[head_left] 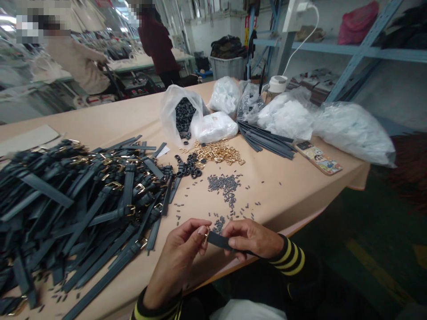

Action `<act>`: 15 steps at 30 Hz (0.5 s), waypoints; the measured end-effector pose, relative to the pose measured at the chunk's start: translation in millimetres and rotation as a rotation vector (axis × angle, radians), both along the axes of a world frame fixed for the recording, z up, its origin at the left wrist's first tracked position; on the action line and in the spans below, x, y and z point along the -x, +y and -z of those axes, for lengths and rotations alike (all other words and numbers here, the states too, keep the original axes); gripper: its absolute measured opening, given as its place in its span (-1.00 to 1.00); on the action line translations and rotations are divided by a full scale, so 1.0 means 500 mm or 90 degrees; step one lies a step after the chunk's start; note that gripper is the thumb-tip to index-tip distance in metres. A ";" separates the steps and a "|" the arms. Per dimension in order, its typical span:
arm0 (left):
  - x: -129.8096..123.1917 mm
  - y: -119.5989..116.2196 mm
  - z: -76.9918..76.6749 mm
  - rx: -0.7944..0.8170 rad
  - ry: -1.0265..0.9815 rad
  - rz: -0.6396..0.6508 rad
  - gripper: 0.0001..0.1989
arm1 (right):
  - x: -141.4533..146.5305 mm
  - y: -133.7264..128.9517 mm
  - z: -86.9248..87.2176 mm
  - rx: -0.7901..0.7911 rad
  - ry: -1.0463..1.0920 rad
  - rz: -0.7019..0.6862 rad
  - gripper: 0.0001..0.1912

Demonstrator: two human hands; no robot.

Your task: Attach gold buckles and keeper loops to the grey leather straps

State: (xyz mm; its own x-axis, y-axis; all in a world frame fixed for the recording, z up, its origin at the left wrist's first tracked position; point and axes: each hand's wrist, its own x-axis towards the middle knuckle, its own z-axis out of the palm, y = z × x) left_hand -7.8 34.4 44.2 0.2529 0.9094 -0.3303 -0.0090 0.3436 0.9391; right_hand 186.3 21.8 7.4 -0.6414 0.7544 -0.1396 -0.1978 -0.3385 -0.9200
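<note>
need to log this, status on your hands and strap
Left hand pinching buckle on strap end. Right hand gripping strap. Grey pegs scattered past hands, strap pile to left.

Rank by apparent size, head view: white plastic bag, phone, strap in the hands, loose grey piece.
1. White plastic bag
2. Strap and phone: they look alike, and the strap is nearer, so unranked
3. Loose grey piece

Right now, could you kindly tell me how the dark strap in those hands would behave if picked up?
The strap in the right hand looks thin, so probably light and somewhat bendy. Similar straps in the pile lie fairly straight, so it is likely not limp. The gold buckle at its end may feel heavier.
</note>
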 end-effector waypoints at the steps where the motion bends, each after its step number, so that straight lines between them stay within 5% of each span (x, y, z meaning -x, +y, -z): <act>1: -0.004 -0.002 0.001 0.027 -0.030 0.002 -0.84 | 0.000 0.001 -0.002 -0.008 -0.006 -0.002 -0.79; 9: -0.048 -0.021 0.016 0.122 -0.138 -0.010 -0.83 | 0.029 -0.013 -0.027 -0.058 -0.095 0.123 -0.91; 15: -0.054 -0.023 0.044 0.020 -0.083 -0.013 -0.78 | 0.046 -0.027 -0.039 -0.239 -0.256 0.264 -0.90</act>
